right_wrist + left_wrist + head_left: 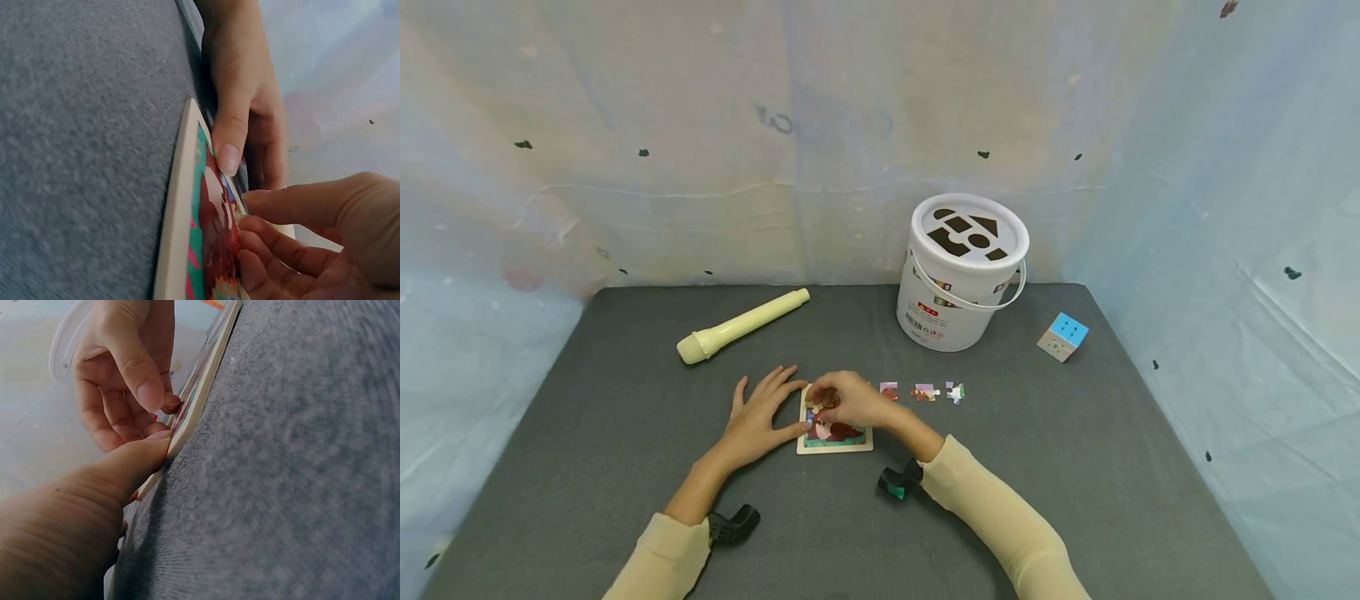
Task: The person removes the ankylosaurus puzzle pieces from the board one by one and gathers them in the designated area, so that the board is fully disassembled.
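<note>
A small jigsaw puzzle board [835,450] with a pale frame and a colourful picture lies on the grey table. My left hand [758,421] rests at its left side, fingers spread, with the thumb [147,450] pressing on the frame's edge. Over the board's upper part is my right hand [853,400], fingers bent and thumb close to the index finger. In the right wrist view its fingertips [250,222] come right down at the picture. I cannot tell whether a piece is between them. Several loose puzzle pieces [926,392] lie in a row to the right of the board.
A white lidded bucket [951,308] with a handle stands at the back of the table. A pale yellow toy microphone [745,325] lies at the back left, and a cube with a blue top [1063,337] at the right. Pale sheeting [737,225] surrounds the table.
</note>
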`<state>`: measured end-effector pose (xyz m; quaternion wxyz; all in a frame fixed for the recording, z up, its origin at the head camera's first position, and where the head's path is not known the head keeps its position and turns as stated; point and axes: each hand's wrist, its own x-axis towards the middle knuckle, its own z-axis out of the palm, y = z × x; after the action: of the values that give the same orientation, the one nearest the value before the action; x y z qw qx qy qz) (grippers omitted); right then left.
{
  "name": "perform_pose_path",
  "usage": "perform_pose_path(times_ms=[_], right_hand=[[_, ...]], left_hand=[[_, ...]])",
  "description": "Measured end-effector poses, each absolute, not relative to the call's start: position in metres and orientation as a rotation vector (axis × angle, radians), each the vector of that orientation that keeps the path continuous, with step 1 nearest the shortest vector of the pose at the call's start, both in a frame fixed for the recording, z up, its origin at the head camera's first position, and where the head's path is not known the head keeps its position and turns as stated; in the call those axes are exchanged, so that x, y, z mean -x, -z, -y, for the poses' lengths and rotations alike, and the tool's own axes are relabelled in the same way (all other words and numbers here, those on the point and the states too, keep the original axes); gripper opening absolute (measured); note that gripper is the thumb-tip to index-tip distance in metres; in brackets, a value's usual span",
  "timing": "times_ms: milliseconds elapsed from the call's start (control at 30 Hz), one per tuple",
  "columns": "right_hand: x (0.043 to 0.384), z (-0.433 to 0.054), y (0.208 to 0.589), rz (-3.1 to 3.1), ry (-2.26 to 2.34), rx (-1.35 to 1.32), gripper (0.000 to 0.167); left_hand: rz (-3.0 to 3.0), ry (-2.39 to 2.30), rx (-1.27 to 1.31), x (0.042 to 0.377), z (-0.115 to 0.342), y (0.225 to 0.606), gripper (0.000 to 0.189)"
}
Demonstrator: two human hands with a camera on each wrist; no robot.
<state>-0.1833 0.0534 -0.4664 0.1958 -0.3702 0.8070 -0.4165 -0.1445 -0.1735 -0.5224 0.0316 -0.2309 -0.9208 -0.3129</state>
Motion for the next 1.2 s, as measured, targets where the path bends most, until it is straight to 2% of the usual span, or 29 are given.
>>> perform_pose_path(times_ms=[1200], right_hand=[[0.1775, -0.0469, 0.465, -2.428, 0.972, 1.058, 0.021]], left_hand=[[2.813, 0.932, 0.738, 0.1431, 0.1737, 0.5234, 0.08]])
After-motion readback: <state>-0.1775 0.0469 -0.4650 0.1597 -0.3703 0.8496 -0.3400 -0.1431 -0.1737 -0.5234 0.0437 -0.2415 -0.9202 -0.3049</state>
